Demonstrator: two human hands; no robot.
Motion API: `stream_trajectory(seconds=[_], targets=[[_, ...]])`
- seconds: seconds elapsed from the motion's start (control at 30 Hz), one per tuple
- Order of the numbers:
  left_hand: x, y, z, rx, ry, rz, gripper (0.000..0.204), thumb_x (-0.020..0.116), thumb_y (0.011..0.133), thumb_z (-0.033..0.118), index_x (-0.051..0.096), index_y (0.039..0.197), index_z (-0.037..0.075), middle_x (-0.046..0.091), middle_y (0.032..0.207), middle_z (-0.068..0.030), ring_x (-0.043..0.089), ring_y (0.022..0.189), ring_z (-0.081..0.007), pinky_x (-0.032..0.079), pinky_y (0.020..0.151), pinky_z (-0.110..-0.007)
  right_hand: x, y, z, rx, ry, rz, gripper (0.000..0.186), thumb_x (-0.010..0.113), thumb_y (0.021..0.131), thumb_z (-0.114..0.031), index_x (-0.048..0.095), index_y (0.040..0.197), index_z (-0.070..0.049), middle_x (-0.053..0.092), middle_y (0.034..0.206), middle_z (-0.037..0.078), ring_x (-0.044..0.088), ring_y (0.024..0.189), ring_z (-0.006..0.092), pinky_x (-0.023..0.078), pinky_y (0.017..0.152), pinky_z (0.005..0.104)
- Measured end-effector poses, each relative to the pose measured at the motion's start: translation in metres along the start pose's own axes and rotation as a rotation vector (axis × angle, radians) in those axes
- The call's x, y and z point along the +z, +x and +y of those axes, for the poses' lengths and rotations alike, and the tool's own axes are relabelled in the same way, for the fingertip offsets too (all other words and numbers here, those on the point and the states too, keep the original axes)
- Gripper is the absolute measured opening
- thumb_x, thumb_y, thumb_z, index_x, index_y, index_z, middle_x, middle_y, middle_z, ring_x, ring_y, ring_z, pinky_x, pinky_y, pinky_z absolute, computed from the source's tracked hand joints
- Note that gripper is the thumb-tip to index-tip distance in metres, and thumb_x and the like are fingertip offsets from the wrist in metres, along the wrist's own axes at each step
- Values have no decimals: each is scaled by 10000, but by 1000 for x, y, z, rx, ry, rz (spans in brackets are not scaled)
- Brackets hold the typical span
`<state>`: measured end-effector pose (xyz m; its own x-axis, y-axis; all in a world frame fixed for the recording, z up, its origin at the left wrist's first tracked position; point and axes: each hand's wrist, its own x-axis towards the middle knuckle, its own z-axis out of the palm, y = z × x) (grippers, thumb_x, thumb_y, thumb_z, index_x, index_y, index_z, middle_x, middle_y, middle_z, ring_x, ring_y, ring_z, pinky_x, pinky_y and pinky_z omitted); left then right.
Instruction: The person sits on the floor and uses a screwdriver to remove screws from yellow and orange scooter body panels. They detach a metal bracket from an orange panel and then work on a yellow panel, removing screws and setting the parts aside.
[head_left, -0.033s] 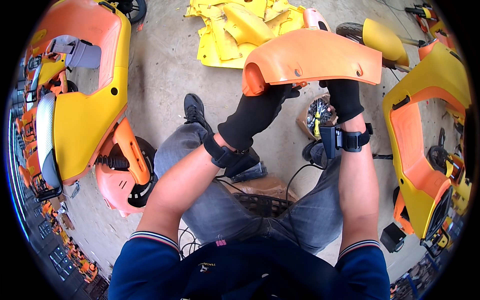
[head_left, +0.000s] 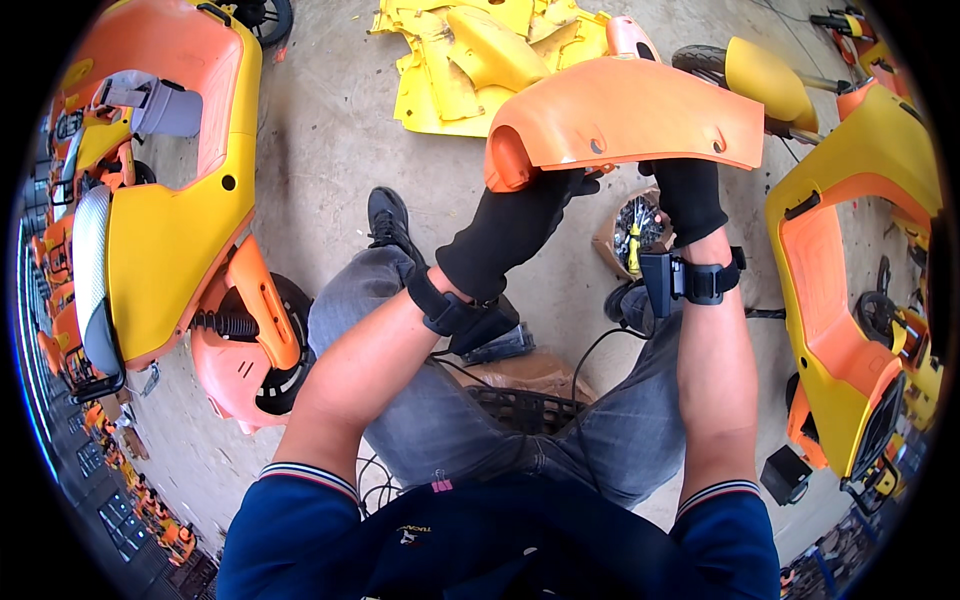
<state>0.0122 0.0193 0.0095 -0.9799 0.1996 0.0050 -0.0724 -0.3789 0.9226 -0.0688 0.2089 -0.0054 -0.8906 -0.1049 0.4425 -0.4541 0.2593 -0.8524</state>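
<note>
Two bare forearms rise from the lower edge, above grey-jeaned knees and a dark blue top, each with a black strap at the wrist. Both wear black fabric gloves. The left hand (head_left: 520,215) grips the underside of a curved orange plastic scooter body panel (head_left: 625,120) near its rounded left end, fingers hidden behind the shell. The right hand (head_left: 690,195) holds the same panel from below, toward its right half. The panel is raised in the air above the knees, roughly level, its long side running left to right.

Below it, on the concrete floor (head_left: 330,130), a black shoe (head_left: 388,215) points away, and an open brown cardboard box of small metal parts (head_left: 632,228) sits between the two hands. To the left lies a yellow and orange scooter body with a grey seat (head_left: 170,230); to the right stands a yellow and orange side fairing (head_left: 850,300). Farthest off, a pile of flat yellow plastic panels (head_left: 480,60) lies behind the held panel.
</note>
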Motion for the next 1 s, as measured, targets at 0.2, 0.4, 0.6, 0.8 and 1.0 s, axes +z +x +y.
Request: stream_trajectory(seconds=[0.2, 0.4, 0.6, 0.8, 1.0], targets=[[-3, 0, -5, 11, 43, -13, 391, 523, 1008, 171, 428, 1356, 21, 546, 1292, -112, 610, 1131, -290, 553, 926, -458, 1, -1, -20, 104, -58, -29, 261, 597, 955, -162, 577, 1170, -14, 630, 1007, 49, 616, 885, 104, 531, 745, 259], [2, 1, -2, -34, 1, 25, 383, 514, 1012, 172, 431, 1352, 16, 553, 1282, -110, 616, 1120, -280, 556, 930, -449, 1, -1, -12, 78, -58, -21, 271, 607, 947, -154, 576, 1177, -12, 633, 1039, 59, 619, 930, 116, 530, 792, 277], [-1, 0, -5, -7, 29, -3, 378, 514, 1009, 149, 440, 1352, 8, 560, 1280, -115, 613, 1127, -274, 552, 939, -447, -3, -1, 19, 65, -120, -73, 295, 635, 926, -141, 579, 1188, -16, 631, 1092, 69, 622, 972, 152, 525, 843, 304], [-3, -1, -9, 19, 16, -5, 372, 519, 1006, 136, 447, 1348, 11, 555, 1293, -118, 610, 1132, -276, 543, 950, -451, 0, 0, 14, 30, -27, -47, 326, 645, 920, -142, 569, 1213, -21, 626, 1105, 75, 615, 988, 163, 513, 854, 297], [-4, 0, -6, 32, 99, -3, 359, 517, 1009, 150, 457, 1338, 19, 558, 1274, -101, 607, 1134, -270, 544, 944, -455, 3, 4, 8, -25, -142, -36, 328, 638, 920, -152, 568, 1215, -26, 624, 1121, 77, 612, 979, 177, 498, 875, 311]])
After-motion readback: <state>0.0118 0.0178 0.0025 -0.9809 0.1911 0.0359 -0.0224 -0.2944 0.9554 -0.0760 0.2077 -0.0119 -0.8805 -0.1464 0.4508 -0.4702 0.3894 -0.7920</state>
